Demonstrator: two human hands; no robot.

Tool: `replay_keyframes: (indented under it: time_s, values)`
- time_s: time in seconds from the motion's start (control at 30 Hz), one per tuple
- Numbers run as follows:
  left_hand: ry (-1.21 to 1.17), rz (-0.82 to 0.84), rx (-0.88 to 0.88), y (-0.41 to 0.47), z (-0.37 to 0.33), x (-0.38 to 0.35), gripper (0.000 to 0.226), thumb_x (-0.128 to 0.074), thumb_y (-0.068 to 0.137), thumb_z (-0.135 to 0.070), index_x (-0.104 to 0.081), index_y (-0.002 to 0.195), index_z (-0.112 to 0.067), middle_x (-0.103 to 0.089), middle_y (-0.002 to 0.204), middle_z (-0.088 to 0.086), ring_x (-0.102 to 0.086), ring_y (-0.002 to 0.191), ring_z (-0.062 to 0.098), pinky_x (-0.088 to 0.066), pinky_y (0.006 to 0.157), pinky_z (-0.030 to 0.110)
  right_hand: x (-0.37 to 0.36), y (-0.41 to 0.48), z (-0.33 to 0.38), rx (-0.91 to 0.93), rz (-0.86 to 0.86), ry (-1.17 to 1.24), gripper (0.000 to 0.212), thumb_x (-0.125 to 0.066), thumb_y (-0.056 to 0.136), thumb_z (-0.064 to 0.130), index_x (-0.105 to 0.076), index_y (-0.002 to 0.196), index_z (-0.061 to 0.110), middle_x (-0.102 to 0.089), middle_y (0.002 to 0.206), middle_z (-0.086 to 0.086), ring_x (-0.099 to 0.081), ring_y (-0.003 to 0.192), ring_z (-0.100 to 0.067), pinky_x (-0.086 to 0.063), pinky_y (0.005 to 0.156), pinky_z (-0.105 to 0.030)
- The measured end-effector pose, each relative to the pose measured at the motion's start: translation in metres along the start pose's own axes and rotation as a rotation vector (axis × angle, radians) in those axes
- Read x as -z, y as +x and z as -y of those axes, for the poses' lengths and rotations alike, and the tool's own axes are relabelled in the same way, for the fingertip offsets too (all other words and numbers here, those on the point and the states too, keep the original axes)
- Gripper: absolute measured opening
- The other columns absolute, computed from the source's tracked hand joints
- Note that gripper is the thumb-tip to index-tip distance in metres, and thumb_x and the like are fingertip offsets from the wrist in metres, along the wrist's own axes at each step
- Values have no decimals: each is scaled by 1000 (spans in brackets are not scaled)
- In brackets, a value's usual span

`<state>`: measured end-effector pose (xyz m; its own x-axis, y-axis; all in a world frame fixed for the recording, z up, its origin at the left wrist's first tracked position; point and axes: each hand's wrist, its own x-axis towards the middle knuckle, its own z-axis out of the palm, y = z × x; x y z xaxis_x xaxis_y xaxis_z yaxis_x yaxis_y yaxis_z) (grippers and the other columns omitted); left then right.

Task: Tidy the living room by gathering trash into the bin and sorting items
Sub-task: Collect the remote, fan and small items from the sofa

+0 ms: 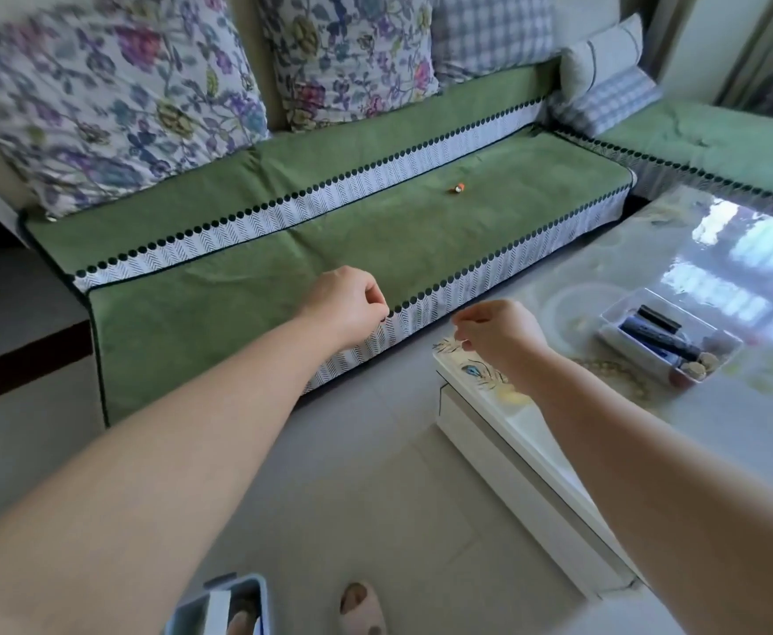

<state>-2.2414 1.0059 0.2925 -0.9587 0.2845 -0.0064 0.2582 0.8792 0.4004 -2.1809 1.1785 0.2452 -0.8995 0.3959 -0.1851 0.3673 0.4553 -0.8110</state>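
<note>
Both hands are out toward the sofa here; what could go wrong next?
1. The small orange thing lies deep on the sofa, beyond the left hand and right hand; it looks easy to miss or nudge toward the cushions.
2. The right forearm crosses the table close to the clear tray; pulling back might bump it.
3. The bin sits by the slipper; a step could kick it.

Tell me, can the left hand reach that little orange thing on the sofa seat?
Probably yes: the left hand is at the front edge of the green cover, and nothing lies between it and the orange thing.
</note>
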Motion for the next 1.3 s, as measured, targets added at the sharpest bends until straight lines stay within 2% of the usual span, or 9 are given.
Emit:
replay_keyframes:
  time_s: [0.13, 0.23, 0.37, 0.5, 0.67, 0.8, 1.07, 1.23, 1.3]
  values:
    - [-8, -6, 20, 37, 12, 5, 11, -62, 83, -19, -67, 75, -23, -69, 78, -6, -61, 74, 13, -41, 62, 22, -2, 32, 11, -3, 5, -23, 24, -57, 85, 17, -63, 70, 34, -74, 86, 4, -70, 86, -19, -59, 78, -40]
    - [-14, -12, 5, 80, 22, 10, 10, -63, 84, -22, -67, 75, -24, -69, 79, -7, -64, 81, 15, -49, 72, 25, -8, 68, 24, 2, -15, -21, 22, -55, 87, 15, -69, 82, 32, -73, 88, 5, -69, 88, -17, -57, 74, -34]
    - [-2, -2, -41, 145, 37, 15, 9, -64, 83, -24, -67, 75, -26, -70, 84, -10, -64, 82, 15, -51, 73, 26, -22, 124, 46, -26, -51, -38, 25, -58, 86, 16, -64, 70, 34, -70, 79, 7, -69, 89, -18, -58, 82, -39]
    - [-38, 54, -84, 220, 58, 25, 7, -64, 82, -27, -68, 76, -26, -70, 82, -11, -64, 83, 13, -49, 71, 25, -40, 184, 72, -64, -96, -20, 22, -60, 85, 18, -66, 73, 35, -74, 83, 3, -70, 86, -19, -58, 78, -40]
    - [-267, 108, -93, 303, 76, 25, 9, -65, 82, -22, -69, 74, -20, -71, 73, -8, -67, 76, 14, -53, 75, 28, -53, 252, 82, -108, -156, -4, 21, -59, 85, 19, -70, 74, 34, -74, 81, 6, -71, 82, -14, -57, 79, -35]
    - [-423, 143, -31, 378, 81, 8, 10, -64, 84, -20, -68, 74, -19, -73, 73, -4, -65, 71, 14, -55, 75, 32, -53, 313, 79, -145, -179, -11, 20, -59, 86, 19, -75, 90, 29, -74, 85, 9, -70, 82, -14, -57, 81, -35]
    - [-338, 228, 2, 540, 52, -32, 10, -65, 81, -21, -67, 71, -20, -72, 69, -8, -64, 68, 15, -56, 77, 35, -35, 474, 75, -216, -184, 18, 19, -58, 87, 20, -75, 92, 27, -73, 83, 9, -69, 84, -14, -56, 83, -33]
    - [-300, 208, -17, 629, 24, -30, 8, -63, 84, -18, -69, 79, -18, -72, 77, -5, -62, 68, 13, -50, 65, 24, -19, 567, 88, -234, -164, 9, 21, -57, 85, 20, -75, 92, 28, -72, 84, 8, -69, 84, -16, -56, 83, -33]
    - [-266, 212, -31, 655, 16, -28, 8, -63, 85, -19, -70, 81, -18, -72, 78, -6, -64, 71, 13, -49, 66, 23, -13, 597, 93, -250, -165, 13, 20, -56, 85, 21, -74, 89, 30, -73, 88, 9, -69, 86, -15, -56, 83, -33]
